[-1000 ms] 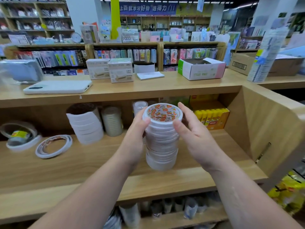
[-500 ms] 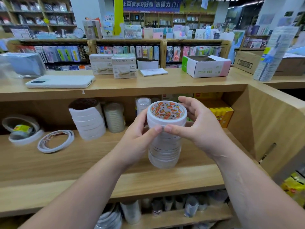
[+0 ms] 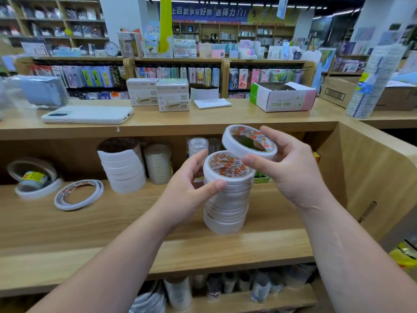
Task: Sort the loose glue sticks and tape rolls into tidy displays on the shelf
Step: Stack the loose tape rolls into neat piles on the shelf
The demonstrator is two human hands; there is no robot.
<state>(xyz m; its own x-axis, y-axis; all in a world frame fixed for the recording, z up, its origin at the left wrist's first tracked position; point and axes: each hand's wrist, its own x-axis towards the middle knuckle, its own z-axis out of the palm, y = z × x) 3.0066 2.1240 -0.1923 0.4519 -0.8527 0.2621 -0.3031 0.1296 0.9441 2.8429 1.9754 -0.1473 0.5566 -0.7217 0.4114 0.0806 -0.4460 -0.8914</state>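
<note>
The right hand (image 3: pixel 293 168) has lifted the top roll (image 3: pixel 249 143) off the tape stack (image 3: pixel 226 197), fingers pinching its rim; the left hand (image 3: pixel 191 190) grips the stack above the shelf (image 3: pixel 135 222). Mid-sorting; next, the roll needs placing.

Stationery shop, long wooden display shelves (image 3: pixel 203 123) with hanging packaged pens (image 3: pixel 180 74), blue overhead banner (image 3: pixel 209 12), boxed stock (image 3: pixel 283 97) on counter

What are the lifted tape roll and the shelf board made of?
The lifted tape roll: matte white tape, likely paper, wound on a cardboard-looking core printed red and orange. The shelf board: light wood grain, satin sheen; solid or laminate, cannot tell.
</note>
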